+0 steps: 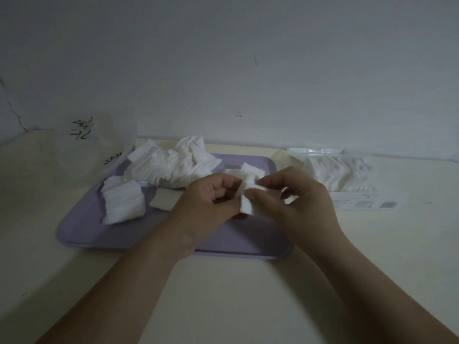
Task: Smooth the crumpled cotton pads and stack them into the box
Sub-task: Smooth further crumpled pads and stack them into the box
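Head view. I see both hands above the right half of the tray [149, 234], sharing one crumpled pad [248, 206]. The curled fingers of the left hand [211, 197] pinch its left side; the thumb and fingers of the right hand [300, 197] pinch its right. A heap [171, 165] of crumpled pads lies on the tray's far left. The clear box [315, 151], with white pads inside, stands just right of the tray.

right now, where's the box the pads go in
In the head view the clear box sits on the table to the right of the purple tray, close to the wall, just beyond the right hand.
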A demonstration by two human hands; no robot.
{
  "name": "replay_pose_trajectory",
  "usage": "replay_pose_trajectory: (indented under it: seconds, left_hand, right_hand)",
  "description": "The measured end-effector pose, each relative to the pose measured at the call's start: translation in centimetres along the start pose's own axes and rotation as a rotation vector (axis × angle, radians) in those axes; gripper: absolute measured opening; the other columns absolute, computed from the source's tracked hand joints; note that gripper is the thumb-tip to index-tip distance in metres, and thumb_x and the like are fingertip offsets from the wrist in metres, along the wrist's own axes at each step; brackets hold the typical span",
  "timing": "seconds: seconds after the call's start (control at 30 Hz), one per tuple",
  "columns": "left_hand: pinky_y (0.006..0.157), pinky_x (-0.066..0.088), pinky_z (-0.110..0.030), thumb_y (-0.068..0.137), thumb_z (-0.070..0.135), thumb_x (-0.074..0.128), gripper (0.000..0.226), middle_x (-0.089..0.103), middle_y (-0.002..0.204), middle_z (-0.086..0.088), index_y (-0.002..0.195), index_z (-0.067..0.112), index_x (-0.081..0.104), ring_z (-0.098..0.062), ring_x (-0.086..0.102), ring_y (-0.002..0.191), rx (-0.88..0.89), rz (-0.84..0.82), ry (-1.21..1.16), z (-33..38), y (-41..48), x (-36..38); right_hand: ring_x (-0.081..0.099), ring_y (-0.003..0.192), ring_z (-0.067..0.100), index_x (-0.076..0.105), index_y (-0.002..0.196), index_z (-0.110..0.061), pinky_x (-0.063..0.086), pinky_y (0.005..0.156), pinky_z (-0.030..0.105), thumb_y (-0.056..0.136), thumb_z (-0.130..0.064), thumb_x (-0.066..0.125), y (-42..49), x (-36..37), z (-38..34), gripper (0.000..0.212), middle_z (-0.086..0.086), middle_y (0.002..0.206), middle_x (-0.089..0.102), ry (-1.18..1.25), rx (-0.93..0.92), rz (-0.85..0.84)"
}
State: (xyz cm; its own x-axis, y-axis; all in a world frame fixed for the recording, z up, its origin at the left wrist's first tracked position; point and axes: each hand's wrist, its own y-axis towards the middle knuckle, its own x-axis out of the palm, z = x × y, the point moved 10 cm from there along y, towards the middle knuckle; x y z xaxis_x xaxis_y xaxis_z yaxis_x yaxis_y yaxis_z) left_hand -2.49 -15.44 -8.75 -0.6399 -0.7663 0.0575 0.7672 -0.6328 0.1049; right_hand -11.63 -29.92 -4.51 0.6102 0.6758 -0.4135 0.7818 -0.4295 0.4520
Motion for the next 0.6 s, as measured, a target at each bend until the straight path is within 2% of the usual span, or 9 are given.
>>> replay_pose_trajectory:
  seconds: [0.1,0.2,0.3,0.4,0.5,0.6]
  left_hand:
    - [0.071,0.056,-0.018,0.09,-0.01,0.069,0.023,0.077,0.097,-0.016,0.112,-0.003,0.069,-0.014,0.073,0.081,0.002,0.012,-0.011,0.1,0.0,-0.1]
    - [0.08,0.06,-0.029,0.085,-0.008,0.074,0.03,0.076,0.108,-0.022,0.112,0.003,0.07,-0.024,0.074,0.095,-0.025,-0.02,-0.051,-0.2,0.1,0.1]
    - [0.082,0.062,-0.039,0.079,0.008,0.068,0.028,0.075,0.109,-0.021,0.105,0.012,0.077,-0.028,0.074,0.096,-0.128,-0.034,-0.226,-0.9,0.2,0.5]
    - [0.081,0.062,-0.043,0.085,0.024,0.075,0.039,0.072,0.115,-0.028,0.118,0.002,0.071,-0.029,0.073,0.094,-0.198,0.035,-0.264,-1.3,0.2,0.2]
    - [0.082,0.061,-0.046,0.094,0.019,0.07,0.028,0.072,0.106,-0.031,0.111,-0.003,0.071,-0.038,0.071,0.095,-0.2,0.098,-0.183,-1.5,-0.1,-0.3]
    - [0.094,0.058,-0.059,0.096,0.013,0.068,0.014,0.072,0.109,-0.032,0.102,0.001,0.073,-0.046,0.072,0.102,-0.216,0.136,-0.147,-1.4,-0.4,-0.6]
  right_hand:
    - [0.062,0.079,0.007,0.079,0.094,-0.029,0.045,0.068,0.015,0.082,-0.029,0.087,0.1,0.2,0.2,0.014,-0.012,0.094,0.069,0.0,-0.01,-0.015]
    - [0.065,0.086,0.008,0.079,0.097,-0.028,0.046,0.071,0.014,0.084,-0.024,0.087,0.1,0.4,-0.2,0.016,-0.011,0.099,0.069,0.009,-0.05,-0.03]
    - [0.067,0.092,0.011,0.08,0.097,-0.031,0.049,0.077,0.018,0.083,-0.024,0.088,0.1,0.6,-0.2,0.018,-0.009,0.098,0.069,0.04,-0.037,-0.051]
    - [0.066,0.091,0.012,0.08,0.094,-0.034,0.048,0.079,0.015,0.079,-0.026,0.09,0.0,0.8,-0.3,0.02,-0.008,0.094,0.067,0.06,-0.025,-0.071]
    - [0.067,0.09,0.011,0.08,0.094,-0.029,0.047,0.079,0.013,0.078,-0.026,0.091,0.0,1.1,-0.2,0.02,-0.006,0.092,0.066,0.055,-0.021,-0.087]
    - [0.066,0.092,0.006,0.079,0.096,-0.026,0.045,0.08,0.009,0.08,-0.025,0.089,-0.1,1.7,-0.3,0.019,-0.008,0.095,0.068,0.025,-0.032,-0.121]
